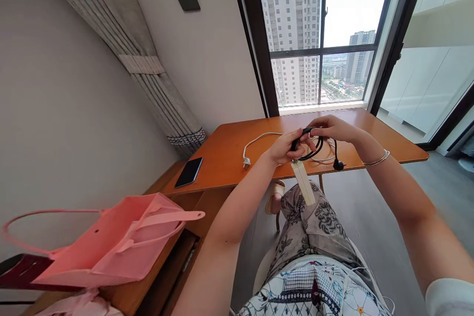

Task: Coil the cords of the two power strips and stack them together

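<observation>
A coiled black power cord (310, 157) is held above the near edge of the wooden table. My left hand (287, 148) is closed around one side of the loops. At the top of the coil, the fingers of my right hand (335, 128) are closed on the same cord. Its black plug (338, 164) dangles on a short length below my right hand. A flat cream strip (303, 183) hangs beneath my left hand over my lap; what it is attached to is hidden. Behind the coil lies a white cable (259, 137), its white plug (246, 162) resting on the table to the left.
The orange-brown table (229, 145) stands by the window. A phone (188, 172) lies at its left end. A pink bag (122, 242) sits on a lower wooden surface at left, beside a dark red object (25, 270). A curtain (159, 89) hangs behind.
</observation>
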Demonstrator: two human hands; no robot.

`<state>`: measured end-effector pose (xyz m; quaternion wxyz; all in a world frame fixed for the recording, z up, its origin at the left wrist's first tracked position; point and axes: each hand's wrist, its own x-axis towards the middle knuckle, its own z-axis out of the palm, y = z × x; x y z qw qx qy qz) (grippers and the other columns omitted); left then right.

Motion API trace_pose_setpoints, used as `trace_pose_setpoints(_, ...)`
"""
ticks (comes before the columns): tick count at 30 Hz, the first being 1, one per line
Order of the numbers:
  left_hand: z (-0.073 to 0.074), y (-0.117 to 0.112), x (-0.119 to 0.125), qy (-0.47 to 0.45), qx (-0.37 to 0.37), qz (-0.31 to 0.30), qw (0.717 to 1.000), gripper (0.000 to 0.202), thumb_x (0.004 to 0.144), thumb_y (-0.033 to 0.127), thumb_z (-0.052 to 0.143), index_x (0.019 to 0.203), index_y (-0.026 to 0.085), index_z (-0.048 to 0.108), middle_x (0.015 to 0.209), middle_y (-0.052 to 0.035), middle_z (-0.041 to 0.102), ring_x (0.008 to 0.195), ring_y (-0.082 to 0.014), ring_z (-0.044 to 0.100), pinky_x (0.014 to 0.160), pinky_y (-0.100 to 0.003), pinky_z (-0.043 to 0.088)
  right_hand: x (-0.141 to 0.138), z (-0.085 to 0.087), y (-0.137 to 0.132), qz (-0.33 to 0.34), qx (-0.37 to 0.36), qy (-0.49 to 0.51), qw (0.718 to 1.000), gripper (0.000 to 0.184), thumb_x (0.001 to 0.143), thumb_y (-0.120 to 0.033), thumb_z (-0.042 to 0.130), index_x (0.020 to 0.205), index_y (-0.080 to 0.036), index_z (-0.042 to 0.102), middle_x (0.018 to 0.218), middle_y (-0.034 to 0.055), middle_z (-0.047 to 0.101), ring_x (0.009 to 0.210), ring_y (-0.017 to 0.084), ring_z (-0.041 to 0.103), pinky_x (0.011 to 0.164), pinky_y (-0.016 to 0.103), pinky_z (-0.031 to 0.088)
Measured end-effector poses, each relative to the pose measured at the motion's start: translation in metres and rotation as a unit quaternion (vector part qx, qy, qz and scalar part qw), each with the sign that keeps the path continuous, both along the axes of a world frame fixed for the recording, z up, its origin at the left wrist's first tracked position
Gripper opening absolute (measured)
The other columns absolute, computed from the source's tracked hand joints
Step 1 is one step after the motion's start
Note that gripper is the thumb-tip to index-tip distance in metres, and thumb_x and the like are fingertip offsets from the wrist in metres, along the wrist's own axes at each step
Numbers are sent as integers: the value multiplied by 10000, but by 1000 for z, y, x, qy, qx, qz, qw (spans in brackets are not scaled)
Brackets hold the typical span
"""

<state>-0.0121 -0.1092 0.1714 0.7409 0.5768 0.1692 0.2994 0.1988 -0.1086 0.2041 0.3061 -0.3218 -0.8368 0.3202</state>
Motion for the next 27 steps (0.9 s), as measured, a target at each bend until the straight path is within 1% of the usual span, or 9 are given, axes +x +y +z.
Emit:
trace_pose_setpoints(5, 7, 0, -1, -63, -75, 50, 994, 428, 1019, 464, 409, 708, 170, 432, 597, 0, 615, 257, 16, 176, 305, -136, 116, -8, -31, -3, -14, -48, 117, 992, 481, 864, -638, 573, 851, -163, 643, 805, 54, 683, 705, 132, 566, 656, 287, 443)
trace_pose_setpoints(9, 12, -4, 0, -81, -112, 68, 988, 477, 1014, 538, 380, 740, 163, 490, 586, -11, 622, 263, 13, 152, 294, -146, 124, -23, -47, -1, -51, -83, 207, 974, 548, 842, -744, 530, 740, -206, 497, 693, 16, 610, 564, 108, 472, 542, 267, 391)
trace_pose_setpoints(13, 13, -10, 4, -109, -117, 84, 984, 468, 1042, 468, 321, 694, 174, 424, 826, -86, 748, 290, 6, 223, 286, -149, 178, -36, -54, 3, -64, -83, 266, 958, 587, 830, -794, 496, 716, -219, 456, 642, -8, 525, 521, 106, 434, 498, 262, 357)
trace_pose_setpoints(16, 14, -13, 2, -138, -102, 111, 979, 429, 1040, 425, 349, 691, 181, 397, 1058, -111, 763, 338, -7, 340, 285, -151, 232, -41, -64, 4, -80, -85, 273, 955, 614, 838, -824, 421, 767, -218, 487, 648, -12, 511, 546, 118, 467, 532, 269, 394)
trace_pose_setpoints(19, 21, -12, -4, -187, -82, 163, 965, 401, 1022, 448, 410, 718, 187, 431, 1232, -89, 720, 511, -47, 585, 374, -147, 397, -41, -86, 3, -73, -106, 244, 961, 567, 869, -768, 407, 892, -211, 511, 661, -20, 535, 606, 136, 520, 618, 283, 450)
trace_pose_setpoints(21, 28, -10, -9, -219, -65, 197, 954, 388, 1015, 479, 416, 761, 194, 487, 1315, -71, 681, 809, -123, 727, 557, -189, 544, -39, -105, 0, -78, -108, 194, 972, 461, 907, -637, 440, 1032, -199, 512, 695, -23, 563, 655, 150, 554, 659, 292, 468)
trace_pose_setpoints(23, 32, -8, -13, -237, -45, 222, 945, 377, 1006, 503, 425, 811, 201, 538, 1360, -70, 655, 1120, -205, 699, 775, -276, 599, -37, -123, -4, -105, -80, 117, 984, 391, 934, -448, 458, 1216, -177, 468, 752, -13, 598, 695, 165, 581, 678, 303, 475)
trace_pose_setpoints(24, 33, -7, -14, -242, -34, 234, 941, 371, 1002, 505, 436, 824, 201, 552, 1373, -74, 647, 1224, -229, 650, 860, -314, 591, -35, -129, -7, -125, -49, 74, 988, 417, 937, -361, 451, 1299, -156, 424, 775, 0, 612, 716, 177, 597, 688, 312, 479)
trace_pose_setpoints(27, 29, -4, -13, -243, -4, 260, 935, 350, 999, 475, 471, 804, 197, 553, 1400, -79, 632, 1363, -242, 544, 1006, -365, 531, -33, -130, -18, -198, 76, -79, 974, 545, 932, -227, 437, 1444, -84, 312, 908, 91, 667, 817, 231, 653, 706, 338, 478)
